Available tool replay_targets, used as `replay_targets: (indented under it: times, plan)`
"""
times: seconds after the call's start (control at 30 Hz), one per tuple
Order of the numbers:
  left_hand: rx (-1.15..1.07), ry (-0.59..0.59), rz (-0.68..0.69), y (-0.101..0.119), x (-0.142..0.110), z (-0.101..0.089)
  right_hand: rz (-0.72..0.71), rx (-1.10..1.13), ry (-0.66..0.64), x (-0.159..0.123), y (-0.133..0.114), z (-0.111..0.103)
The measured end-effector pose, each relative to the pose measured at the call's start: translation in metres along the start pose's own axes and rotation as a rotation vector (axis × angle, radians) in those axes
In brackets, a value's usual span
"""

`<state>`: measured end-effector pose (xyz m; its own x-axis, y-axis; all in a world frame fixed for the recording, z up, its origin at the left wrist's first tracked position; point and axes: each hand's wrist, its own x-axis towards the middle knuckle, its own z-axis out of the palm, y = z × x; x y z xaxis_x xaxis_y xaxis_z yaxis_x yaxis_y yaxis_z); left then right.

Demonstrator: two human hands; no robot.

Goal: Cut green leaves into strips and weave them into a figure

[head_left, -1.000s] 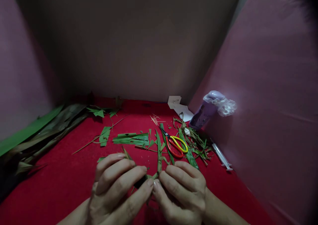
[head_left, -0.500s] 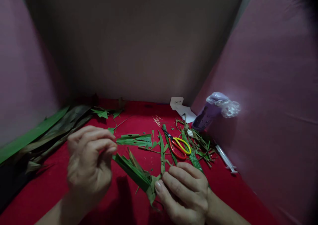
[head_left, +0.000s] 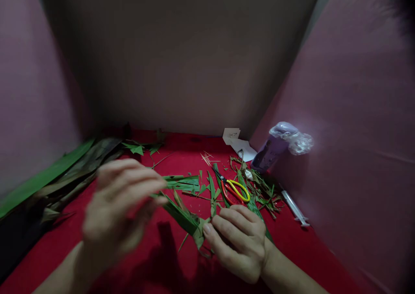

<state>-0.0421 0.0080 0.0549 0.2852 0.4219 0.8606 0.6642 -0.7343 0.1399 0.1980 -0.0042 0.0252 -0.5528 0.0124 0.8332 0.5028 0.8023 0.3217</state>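
Observation:
My right hand is closed on the lower end of a small folded leaf bundle, thumb and fingers pinching its wrapped base. The bundle's green strips slant up to the left, with a dry brown strip among them. My left hand, blurred by motion, is at the bundle's upper tip. Its fingers and thumb look apart around that tip; any contact is unclear. Behind the bundle lie cut green leaf pieces. Scissors with one red and one yellow handle lie beyond my right hand.
Long leaves lie along the left side of the red surface. Toothpick-like sticks and white papers are toward the back. On the right are a purple plastic-wrapped container, leaf scraps and a syringe.
My left hand has moved right, and its thumb and fingers have spread from a near pinch. The leaf bundle's tip has risen slightly. My right hand keeps its hold on the base.

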Motion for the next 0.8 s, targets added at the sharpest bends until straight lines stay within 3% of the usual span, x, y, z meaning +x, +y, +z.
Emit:
replay_targets:
  times: [0.07,0.17,0.47,0.57,0.7,0.8]
  plan:
    - [-0.117,-0.096,0.101,0.019,-0.002,0.010,-0.013,-0.003,-0.004,0.000,0.001,0.000]
    - [-0.231,-0.143,0.102,0.036,-0.006,0.024,-0.024,-0.010,-0.015,-0.002,0.002,0.001]
    - [-0.298,-0.265,0.026,0.036,-0.013,0.033,-0.038,0.019,-0.031,-0.006,-0.001,0.005]
    - [-0.295,-0.242,-0.101,0.027,-0.010,0.031,-0.035,0.034,-0.020,-0.005,-0.001,0.004]
    - [-0.177,-0.055,-0.294,-0.002,-0.004,0.023,-0.020,0.023,-0.017,-0.003,-0.001,0.002]
    - [-0.029,0.060,-0.584,-0.027,-0.004,0.013,-0.020,0.014,-0.025,-0.002,-0.001,0.000]
